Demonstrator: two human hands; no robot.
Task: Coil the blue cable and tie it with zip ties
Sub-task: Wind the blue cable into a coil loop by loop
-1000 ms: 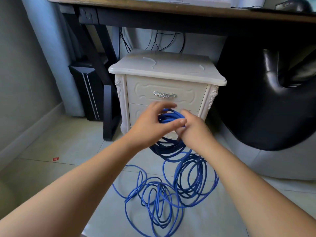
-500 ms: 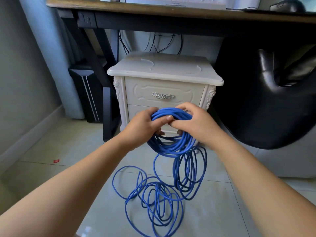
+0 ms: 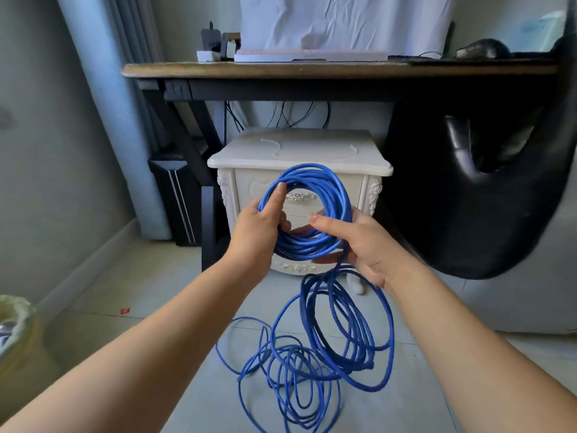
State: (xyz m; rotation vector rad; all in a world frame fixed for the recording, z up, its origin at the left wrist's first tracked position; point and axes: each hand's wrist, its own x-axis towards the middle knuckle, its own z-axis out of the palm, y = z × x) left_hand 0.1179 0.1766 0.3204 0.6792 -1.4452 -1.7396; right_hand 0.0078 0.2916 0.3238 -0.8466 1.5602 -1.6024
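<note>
Centre frame, the left hand (image 3: pixel 257 228) curls its fingers round the left side of the coiled blue cable (image 3: pixel 335 190), thumb up along it; the right hand (image 3: pixel 362 248) grips the lower right, thumb across; loose loops trail onto the tiled floor (image 3: pixel 150 285) before the white nightstand (image 3: pixel 299 154).

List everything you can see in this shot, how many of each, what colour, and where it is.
blue cable: one, blue, part coiled in both hands, the rest in loose loops on the floor
nightstand: one, white, on the floor in front of the desk
thin strips, maybe zip ties: two, white, on the nightstand top
desk: one, wood top on black frame, at the back
keyboard: one, pale, on the desk
mouse: one, black, desk right
chair: one, black, right
bin: one, yellowish liner, lower left
scrap: one, red, floor left
left hand: grips the coil's left side
right hand: holds the coil's lower right
</note>
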